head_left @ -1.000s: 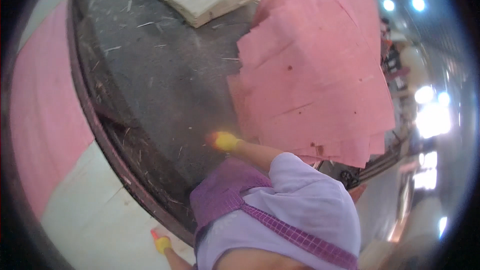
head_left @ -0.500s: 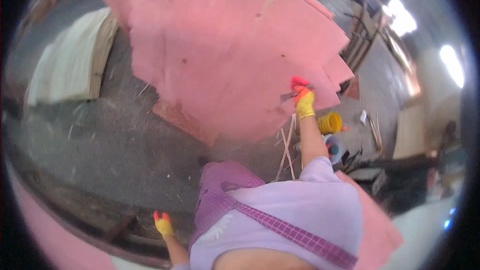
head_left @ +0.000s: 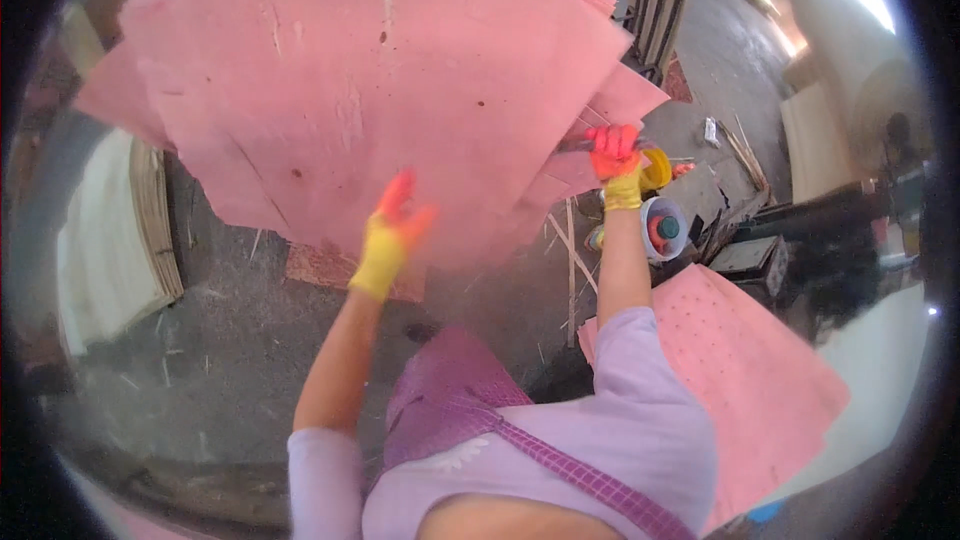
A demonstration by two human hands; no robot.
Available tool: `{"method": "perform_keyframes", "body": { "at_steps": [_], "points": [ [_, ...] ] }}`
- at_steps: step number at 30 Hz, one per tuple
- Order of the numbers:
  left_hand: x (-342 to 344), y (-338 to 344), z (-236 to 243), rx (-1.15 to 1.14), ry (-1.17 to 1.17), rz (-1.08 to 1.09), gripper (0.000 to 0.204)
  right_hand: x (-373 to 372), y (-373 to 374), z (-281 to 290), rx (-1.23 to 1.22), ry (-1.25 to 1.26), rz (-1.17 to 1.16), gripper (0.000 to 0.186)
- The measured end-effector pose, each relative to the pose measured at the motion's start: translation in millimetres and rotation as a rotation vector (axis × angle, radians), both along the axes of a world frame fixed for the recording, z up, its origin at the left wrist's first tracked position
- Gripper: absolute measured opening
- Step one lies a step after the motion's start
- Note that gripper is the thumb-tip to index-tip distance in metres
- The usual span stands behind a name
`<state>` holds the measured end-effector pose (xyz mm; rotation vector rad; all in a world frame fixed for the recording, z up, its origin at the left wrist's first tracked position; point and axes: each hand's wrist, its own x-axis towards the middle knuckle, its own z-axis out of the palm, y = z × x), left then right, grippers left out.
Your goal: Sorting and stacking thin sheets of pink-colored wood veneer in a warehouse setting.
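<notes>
A stack of large pink sheets, with ragged, overlapping edges and dark spots, fills the upper middle. My left hand, in a yellow glove with red-orange fingers, is over the stack's lower part, fingers apart and slightly blurred; whether it touches is unclear. At the stack's right edge, my right hand, gloved alike, is closed round a dark flat tool, whose exact kind I cannot make out.
Pale sheets are piled at left. Right of me are a yellow bucket, a white bucket, more pink sheets and a dark metal box. A wooden frame stands behind; loose strips lie on the floor.
My view has turned from the dark floor at left toward the pink stack and buckets. My right hand has risen to the stack's edge with the tool; my left has swung up over the stack.
</notes>
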<state>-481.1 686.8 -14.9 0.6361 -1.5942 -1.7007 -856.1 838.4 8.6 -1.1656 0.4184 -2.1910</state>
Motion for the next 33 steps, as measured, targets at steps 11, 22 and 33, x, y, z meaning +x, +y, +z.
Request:
{"method": "perform_keyframes", "body": {
  "at_steps": [11, 22, 33],
  "points": [
    [-99, 5, 10, -0.719, -0.505, 0.062, 0.018, 149, 1, -17, 0.529, -0.209, -0.232, 0.031],
    [43, 3, 34, -0.589, -0.647, 0.289, 0.039, 158, -79, -75, 1.323, 1.727, -1.034, 0.045],
    [138, 18, 62, -0.643, -0.443, 0.452, 0.019, 197, -129, -35, 1.052, 1.202, -0.677, 0.063]
  ]
}}
